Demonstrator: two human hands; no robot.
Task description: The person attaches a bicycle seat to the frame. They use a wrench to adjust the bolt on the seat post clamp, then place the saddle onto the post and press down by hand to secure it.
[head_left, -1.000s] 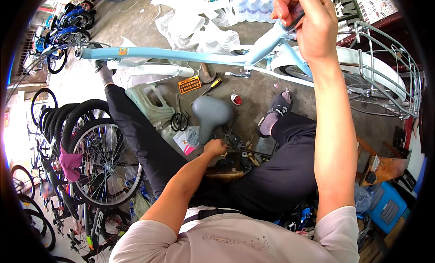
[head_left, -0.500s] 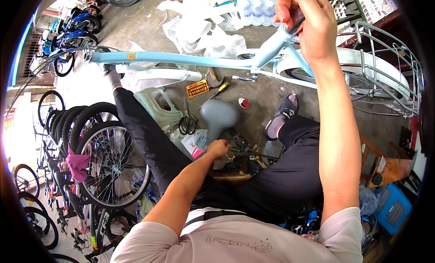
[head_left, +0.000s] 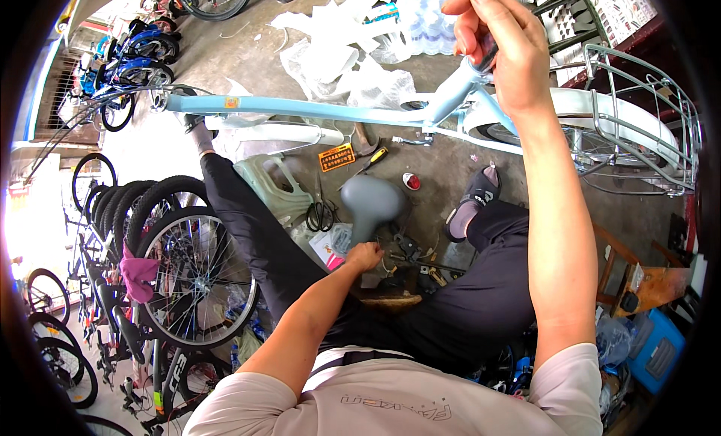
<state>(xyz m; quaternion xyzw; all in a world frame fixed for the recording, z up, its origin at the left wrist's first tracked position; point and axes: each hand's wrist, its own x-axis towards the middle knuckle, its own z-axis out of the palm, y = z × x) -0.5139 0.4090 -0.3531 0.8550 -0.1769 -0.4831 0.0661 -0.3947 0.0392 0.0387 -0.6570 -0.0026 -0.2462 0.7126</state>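
Observation:
A grey bicycle saddle (head_left: pixel 373 199) points its narrow nose toward me, above the tool-strewn floor. My left hand (head_left: pixel 366 256) is closed at that nose and appears to grip it; the fingertips are hidden. Raised at the upper right, my right hand (head_left: pixel 507 49) has its fingers curled at the top of the seat tube (head_left: pixel 454 90) of a light-blue bicycle frame (head_left: pixel 315 109). Something dark shows between these fingers and the tube's end, too covered to name. The frame lies across the view ahead of me, its head tube at the left.
Between my legs are scissors (head_left: pixel 321 213), a yellow-handled screwdriver (head_left: pixel 374 159), a hammer (head_left: pixel 366 141), an orange box (head_left: pixel 336 156) and a red reflector (head_left: pixel 411 181). Parked bicycles (head_left: pixel 197 274) crowd the left. White plastic sheeting (head_left: pixel 330 53) lies beyond the frame; a rear rack (head_left: pixel 638 113) juts out right.
The whole view has shifted slightly, so most things sit lower and to the right. Against the floor, the saddle has moved a little; my right hand stays at the seat tube.

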